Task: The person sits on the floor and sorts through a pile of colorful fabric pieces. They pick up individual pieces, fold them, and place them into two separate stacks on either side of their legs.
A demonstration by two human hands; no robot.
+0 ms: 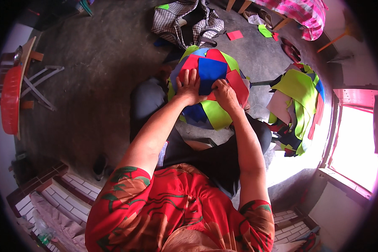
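A mound of overlapping fabric pieces in red, lime green, grey and blue (216,114) sits in front of my crossed legs. A blue fabric square (212,71) lies on its top. My left hand (189,89) rests flat on the mound at the square's left edge, fingers spread. At the square's right edge, my right hand (225,93) has its fingers curled in and pressed together, seemingly pinching that edge; the fingertips are partly hidden. What supports the pieces underneath cannot be seen.
To the right stands a heap of lime, grey and red fabric pieces (296,101). A checked cloth bag (187,21) lies ahead on the concrete floor (96,75), near a loose red scrap (234,35). A red basin (11,101) is at far left, a bright window (355,138) at right.
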